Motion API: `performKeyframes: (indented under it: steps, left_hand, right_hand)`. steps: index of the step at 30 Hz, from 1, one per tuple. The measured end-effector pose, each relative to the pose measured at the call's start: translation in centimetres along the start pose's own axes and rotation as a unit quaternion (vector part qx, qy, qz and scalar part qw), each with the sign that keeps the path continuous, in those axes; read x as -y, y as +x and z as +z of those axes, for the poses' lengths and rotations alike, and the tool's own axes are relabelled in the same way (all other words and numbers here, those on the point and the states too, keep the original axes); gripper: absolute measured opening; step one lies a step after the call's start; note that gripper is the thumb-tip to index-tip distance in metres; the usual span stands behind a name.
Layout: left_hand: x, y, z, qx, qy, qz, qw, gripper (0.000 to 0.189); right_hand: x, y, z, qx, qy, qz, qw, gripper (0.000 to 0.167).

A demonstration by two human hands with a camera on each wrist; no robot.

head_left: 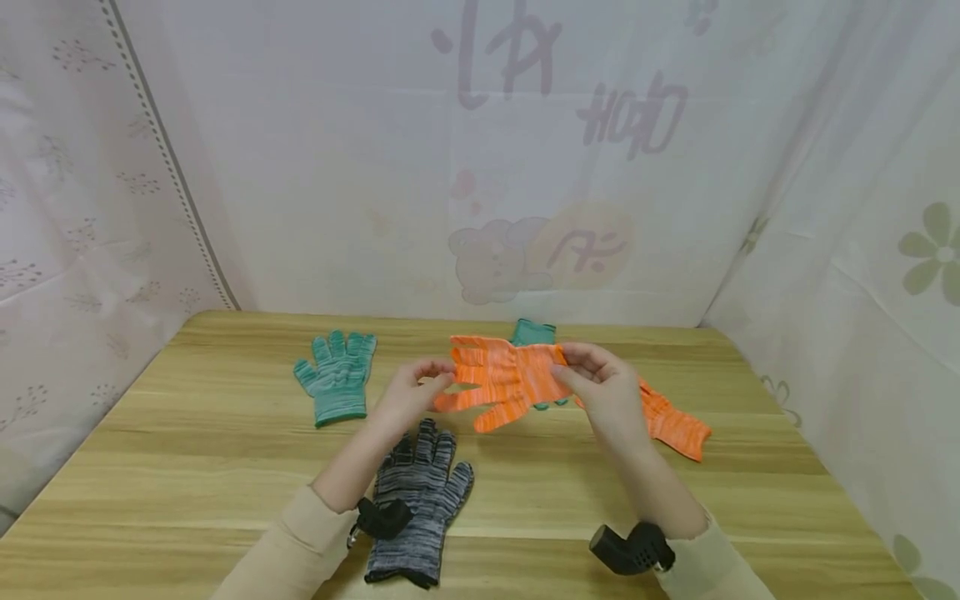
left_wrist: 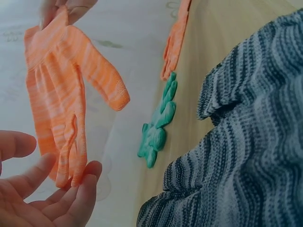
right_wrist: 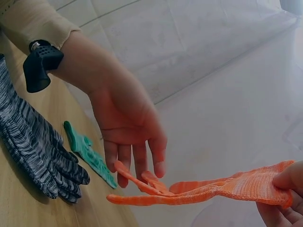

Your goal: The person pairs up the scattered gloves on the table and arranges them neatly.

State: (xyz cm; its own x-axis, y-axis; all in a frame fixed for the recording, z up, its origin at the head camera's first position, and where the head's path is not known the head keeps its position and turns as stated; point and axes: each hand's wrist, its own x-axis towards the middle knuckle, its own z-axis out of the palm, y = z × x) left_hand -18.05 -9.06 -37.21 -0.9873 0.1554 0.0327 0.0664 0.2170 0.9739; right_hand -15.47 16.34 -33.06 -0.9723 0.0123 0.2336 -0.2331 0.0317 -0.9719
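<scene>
Pinching: the right hand [head_left: 611, 396] grips the orange glove [head_left: 517, 379] by its cuff, between thumb and fingers.
Touching: the left hand [head_left: 409, 396] is at that glove's fingertips, its own fingers parted and slightly bent.
Held glove's place: raised above the table [head_left: 547, 533], stretched between both hands.
Grey-black glove [head_left: 429, 492]: on the table, cuff toward the person.
Left green glove [head_left: 341, 382]: on the table, fingers pointing away.
Far green glove [head_left: 534, 333]: behind the held one, partly hidden.
Second orange glove [head_left: 677, 427]: on the table, partly behind the right hand.

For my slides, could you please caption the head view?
Above a wooden table, right hand holding an orange glove by its cuff, left hand opposite.
</scene>
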Motion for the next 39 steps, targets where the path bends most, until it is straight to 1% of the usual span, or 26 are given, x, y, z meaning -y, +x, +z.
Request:
performKeyframes:
  steps: [5,8,12,16,20,22,23,25,26,28,30,32,34,37,39]
  left_hand:
    - [0.2,-0.3,0.4,0.005,0.042,0.021,0.9989,0.019]
    - [0.4,-0.5,0.6,0.007,0.08,0.034,0.9962,0.017]
    - [0.3,-0.8,0.8,0.009,0.112,0.043,0.9927,0.017]
    - [-0.1,-1.2,0.9,0.005,0.136,0.05,0.9895,0.016]
    - [-0.2,-1.5,0.9,-0.004,0.17,0.064,0.9834,0.017]
    - [-0.2,-1.6,0.9,-0.003,0.175,0.065,0.9823,0.018]
    - [-0.2,-1.6,1.0,0.0,0.173,0.062,0.983,0.018]
    - [-0.2,-1.5,1.0,0.013,0.155,0.053,0.9865,0.02]
    - [-0.3,-1.5,1.1,0.023,0.136,0.043,0.9895,0.022]
    - [-0.3,-1.3,1.1,0.048,0.085,0.018,0.995,0.029]
    - [-0.4,-1.3,1.2,0.072,0.026,-0.011,0.997,0.038]
    - [-0.5,-1.3,1.2,0.093,-0.032,-0.038,0.9944,0.047]
    - [-0.5,-1.3,1.3,0.113,-0.077,-0.054,0.9891,0.054]
    - [-0.5,-1.3,1.3,0.136,-0.126,-0.063,0.9806,0.061]
    - [-0.4,-1.3,1.2,0.15,-0.151,-0.065,0.9749,0.063]
  right_hand:
    - [0.2,-0.2,-0.1,-0.005,-0.016,-0.004,0.9999,0.03]
    - [0.2,-0.5,-0.1,-0.006,-0.034,0.002,0.9994,0.028]
    - [0.3,-0.8,0.1,-0.008,-0.053,0.001,0.9986,0.026]
    - [0.5,-1.2,0.4,-0.006,-0.071,-0.013,0.9974,0.025]
    - [0.8,-1.5,0.6,-0.005,-0.08,-0.03,0.9963,0.023]
    - [0.8,-1.7,0.6,-0.005,-0.084,-0.039,0.9957,0.022]
    - [0.8,-1.8,0.7,-0.004,-0.087,-0.044,0.9952,0.022]
    - [0.7,-1.9,0.8,-0.002,-0.09,-0.057,0.9942,0.021]
    - [0.7,-2.0,0.8,-0.001,-0.09,-0.064,0.9939,0.021]
    - [0.7,-2.2,0.9,0.005,-0.088,-0.083,0.9926,0.02]
    - [0.6,-2.4,1.1,0.011,-0.084,-0.107,0.9906,0.02]
    - [0.7,-2.7,1.2,0.019,-0.084,-0.137,0.9869,0.021]
    - [0.7,-3.0,1.4,0.031,-0.088,-0.171,0.9807,0.023]
    - [0.7,-3.5,1.5,0.051,-0.1,-0.224,0.9681,0.025]
    - [0.6,-3.6,1.7,0.066,-0.109,-0.26,0.9571,0.028]
